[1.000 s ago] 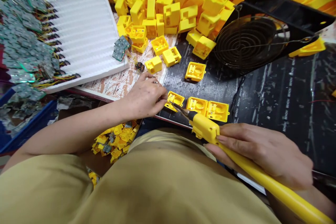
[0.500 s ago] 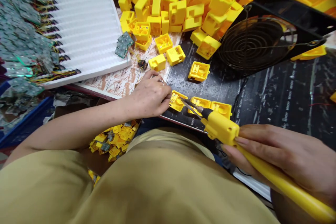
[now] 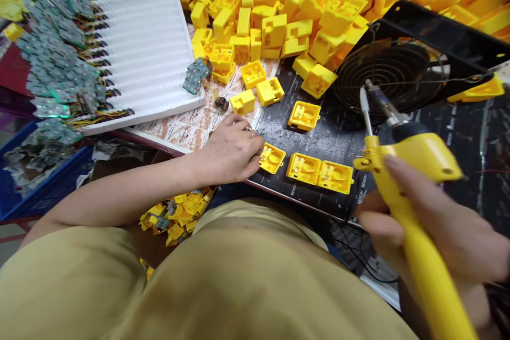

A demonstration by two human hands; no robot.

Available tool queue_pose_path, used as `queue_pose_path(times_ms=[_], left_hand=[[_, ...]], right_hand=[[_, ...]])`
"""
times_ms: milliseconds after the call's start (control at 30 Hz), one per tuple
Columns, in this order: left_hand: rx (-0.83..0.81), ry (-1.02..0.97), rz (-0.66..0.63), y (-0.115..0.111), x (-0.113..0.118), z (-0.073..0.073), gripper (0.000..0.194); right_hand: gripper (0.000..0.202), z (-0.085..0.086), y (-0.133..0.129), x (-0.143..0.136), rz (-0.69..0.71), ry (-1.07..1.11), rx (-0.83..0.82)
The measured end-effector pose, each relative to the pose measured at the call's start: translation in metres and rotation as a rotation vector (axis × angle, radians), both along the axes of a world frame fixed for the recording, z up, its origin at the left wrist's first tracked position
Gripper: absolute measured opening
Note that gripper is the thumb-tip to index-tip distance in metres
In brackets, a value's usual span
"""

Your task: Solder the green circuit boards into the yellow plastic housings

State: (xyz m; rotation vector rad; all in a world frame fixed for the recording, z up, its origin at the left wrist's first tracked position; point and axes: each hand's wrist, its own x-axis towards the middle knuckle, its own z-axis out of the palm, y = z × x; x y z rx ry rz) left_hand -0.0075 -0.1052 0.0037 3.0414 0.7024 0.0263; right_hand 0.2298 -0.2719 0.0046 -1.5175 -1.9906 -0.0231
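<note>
My left hand (image 3: 233, 149) rests on the near edge of the bench with its fingers curled round the left side of a small yellow plastic case (image 3: 274, 158), which lies open side up. My right hand (image 3: 442, 223) grips a yellow soldering gun (image 3: 428, 271) by its handle. The gun's metal tip and thin feed tube point away from me, in front of the fan and apart from the cases. Two joined open yellow case halves (image 3: 335, 176) lie just right of the held case. Another open case (image 3: 304, 116) sits farther back.
A black fan (image 3: 382, 74) with a wire guard stands at the back right. Piled yellow cases (image 3: 274, 29) fill the back. On the left, a white foam tray (image 3: 147, 48) carries green circuit boards (image 3: 67, 64) with wires. Below are a blue crate (image 3: 40, 191) and more yellow parts (image 3: 179, 212).
My right hand has lifted the soldering gun off the left case and swung it right and back, with its tip now before the fan. My left hand stays at the case.
</note>
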Motion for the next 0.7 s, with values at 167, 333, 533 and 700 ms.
queue_pose_path(times_ms=[167, 333, 533, 700], left_hand=[[0.034, -0.126, 0.155, 0.022, -0.011, 0.02, 0.033], [0.086, -0.093, 0.326, 0.064, -0.015, 0.011, 0.036], [-0.027, -0.061, 0.067, 0.066, 0.007, -0.001, 0.035], [-0.048, -0.236, 0.355, 0.073, -0.02, 0.039, 0.037]], right_hand=[[0.022, -0.02, 0.028, 0.0, 0.042, -0.015, 0.068], [0.047, -0.042, 0.035, 0.004, 0.169, -0.02, -0.038], [0.042, -0.056, 0.043, -0.01, 0.178, -0.004, -0.029], [0.051, -0.058, 0.045, -0.011, 0.152, -0.007, 0.004]])
